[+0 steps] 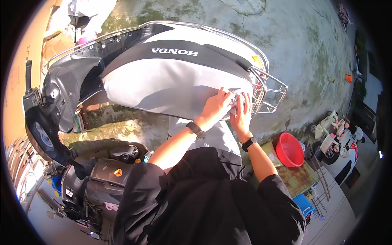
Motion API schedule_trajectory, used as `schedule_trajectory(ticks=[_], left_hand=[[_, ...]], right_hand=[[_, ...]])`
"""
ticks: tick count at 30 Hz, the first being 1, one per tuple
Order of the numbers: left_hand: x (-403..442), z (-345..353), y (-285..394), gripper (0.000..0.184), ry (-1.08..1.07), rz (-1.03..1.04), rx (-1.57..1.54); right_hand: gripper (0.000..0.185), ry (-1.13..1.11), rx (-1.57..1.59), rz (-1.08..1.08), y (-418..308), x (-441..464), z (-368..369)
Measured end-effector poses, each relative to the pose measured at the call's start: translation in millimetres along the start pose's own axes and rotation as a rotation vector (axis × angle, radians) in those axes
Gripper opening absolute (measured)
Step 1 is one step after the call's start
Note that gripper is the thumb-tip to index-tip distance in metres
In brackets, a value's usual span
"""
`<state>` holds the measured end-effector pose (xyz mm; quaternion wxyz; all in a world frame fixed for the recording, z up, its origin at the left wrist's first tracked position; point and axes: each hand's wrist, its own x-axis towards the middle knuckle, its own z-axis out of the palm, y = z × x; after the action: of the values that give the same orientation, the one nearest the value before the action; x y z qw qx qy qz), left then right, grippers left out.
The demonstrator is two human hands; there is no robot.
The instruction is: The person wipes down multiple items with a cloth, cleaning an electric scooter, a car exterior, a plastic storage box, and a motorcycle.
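Note:
A motor scooter's long seat (139, 83), grey along the near side with a black band lettered HONDA, lies before me. At the seat's rear end, my left hand (217, 105) has its fingers closed on a crumpled greyish cloth (235, 97). Close beside it, my right hand (241, 115) grips the same cloth from the right, fingers bent over it. The cloth is pressed against the seat's surface, and its underside is hidden. Just right of my hands is the scooter's chrome rear rack (274, 96).
The scooter's handlebar (38, 122) is at far left, near a large cardboard sheet (24, 77). A second dark scooter (106, 175) stands behind me at lower left. To the right are a red basin (290, 150) on a worn tabletop (300, 179) and a white ride-on toy (330, 134).

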<state>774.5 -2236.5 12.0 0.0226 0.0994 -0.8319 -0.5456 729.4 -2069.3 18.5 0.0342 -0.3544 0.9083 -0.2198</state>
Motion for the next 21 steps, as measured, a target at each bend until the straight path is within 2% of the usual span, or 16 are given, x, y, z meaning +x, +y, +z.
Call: schedule_trajectory(ticks=[4,12,14,18,21], left_hand=[[-42.7,-19.9,-23.9,0.034,-0.016,0.003,0.022],[-106.1,-87.6,-69.7,0.039,0.048,-0.294,0.192],[-118.0,-100.8,-88.7,0.037,0.129,-0.324,0.195],[-131.9,-122.5,-122.9,0.035,0.243,-0.516,0.227],[-113.5,-132.0,-139.4,0.033,0.351,-0.494,0.174]], right_hand=[[0.078,-0.107,-0.014,-0.017,-28.9,-25.0,26.4],[0.074,-0.232,0.078,-0.109,-108.4,-16.5,99.9],[0.069,-0.378,0.043,-0.189,-134.7,7.7,94.5],[0.062,-0.409,0.060,-0.415,-156.8,52.7,118.7],[0.056,-0.286,0.024,-0.466,-160.5,80.9,130.6]])
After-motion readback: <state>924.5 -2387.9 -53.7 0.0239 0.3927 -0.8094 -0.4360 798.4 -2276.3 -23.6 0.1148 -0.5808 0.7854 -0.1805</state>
